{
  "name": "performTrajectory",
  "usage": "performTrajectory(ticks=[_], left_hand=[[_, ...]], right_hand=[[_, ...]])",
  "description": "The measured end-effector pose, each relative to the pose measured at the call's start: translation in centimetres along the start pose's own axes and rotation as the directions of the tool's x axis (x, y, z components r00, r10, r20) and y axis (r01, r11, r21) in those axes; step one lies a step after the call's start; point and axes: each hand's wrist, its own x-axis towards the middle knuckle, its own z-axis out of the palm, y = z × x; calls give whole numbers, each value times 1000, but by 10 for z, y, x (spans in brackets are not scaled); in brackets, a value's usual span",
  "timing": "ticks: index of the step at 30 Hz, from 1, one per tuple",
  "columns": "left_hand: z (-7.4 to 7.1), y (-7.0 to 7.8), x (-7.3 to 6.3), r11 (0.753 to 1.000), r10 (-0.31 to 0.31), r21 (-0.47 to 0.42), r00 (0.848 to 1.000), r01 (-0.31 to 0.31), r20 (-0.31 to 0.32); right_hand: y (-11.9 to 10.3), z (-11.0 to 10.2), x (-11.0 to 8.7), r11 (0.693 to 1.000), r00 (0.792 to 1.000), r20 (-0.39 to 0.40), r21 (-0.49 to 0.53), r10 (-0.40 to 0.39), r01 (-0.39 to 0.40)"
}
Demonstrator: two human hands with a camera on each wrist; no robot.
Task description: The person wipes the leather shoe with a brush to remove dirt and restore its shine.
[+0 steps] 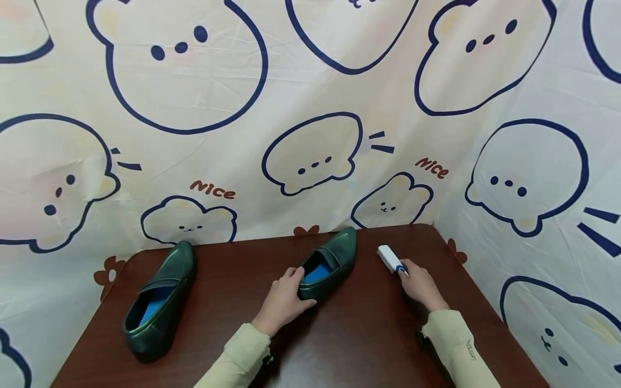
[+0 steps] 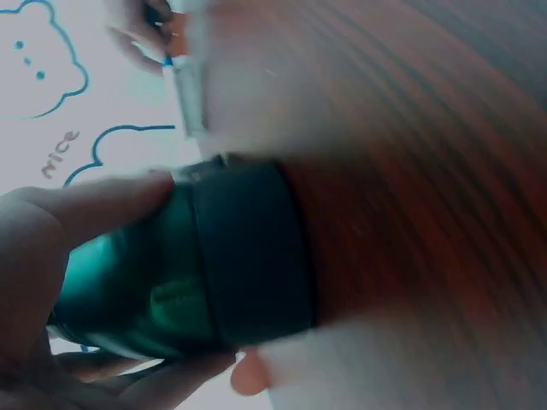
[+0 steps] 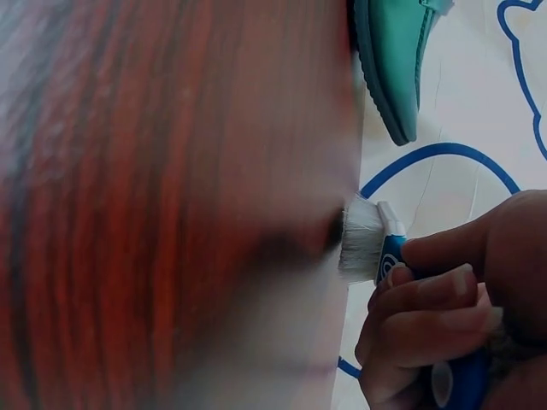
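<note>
My left hand (image 1: 283,302) grips the heel end of a dark green loafer (image 1: 342,252) with a blue insole. In the left wrist view the thumb lies along one side of the shoe's heel (image 2: 252,256), with fingers on the other side. My right hand (image 1: 421,286) holds a white-and-blue brush (image 1: 390,258) to the right of that loafer, apart from it. Pale bristles (image 3: 362,239) show in the right wrist view, pointing toward the tabletop; whether they touch it I cannot tell. Another matching green loafer (image 1: 167,302) stands untouched at the left of the table.
Both shoes are on a dark reddish-brown wooden table (image 1: 233,280) with rounded far corners. A pale cloth (image 1: 310,91) printed with blue-outlined cartoon animals hangs behind the table and along its sides.
</note>
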Motion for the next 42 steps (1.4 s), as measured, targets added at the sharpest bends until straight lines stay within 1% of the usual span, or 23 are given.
performTrajectory(ticks=[2,4,6,9,12,15,19,22,24,26,29,33,35,38,42], left_hand=[[-4,-4,2,1000,8,-22,1000,-8,-13],[-10,-12,4,998,8,-55,1000,-8,-10],[-18,-22,5,996,12,-87,1000,-12,-1],[-30,-39,10,989,32,-146,999,-29,17],[-40,-54,13,975,52,-218,998,-44,32],[-43,-66,14,955,61,-295,997,-42,56],[-39,-78,12,933,70,-358,994,-34,88],[-37,-82,9,927,67,-374,993,-25,98],[-37,-83,8,919,45,-395,994,0,104],[-35,-82,8,916,13,-401,994,32,109],[-26,-81,9,917,-38,-392,994,78,107],[-14,-80,9,928,-74,-360,994,98,81],[-14,-81,9,926,-83,-362,994,104,73],[-16,-83,10,923,-90,-369,993,112,77],[-21,-86,11,901,-112,-410,989,142,98]], right_hand=[[-2,-1,0,1000,1000,9,2,5,-5],[-3,-2,0,1000,1000,23,12,19,-20],[-4,-3,-1,1000,999,30,14,20,-20],[-3,-6,0,1000,1000,16,19,12,-13],[-3,-8,1,1000,1000,12,16,5,-6],[-1,-8,0,1000,1000,25,16,14,-15],[3,-7,-2,1000,999,27,6,30,-30],[6,-5,-2,999,999,23,3,36,-36],[8,-4,-2,999,999,28,3,34,-34],[8,-4,-1,999,999,35,6,32,-32],[9,-5,0,999,998,50,3,34,-34],[7,-5,1,999,997,62,-14,36,-35],[6,-5,1,999,997,63,-21,37,-36],[5,-4,1,999,997,62,-25,35,-33],[5,-2,2,999,998,49,-17,36,-35]])
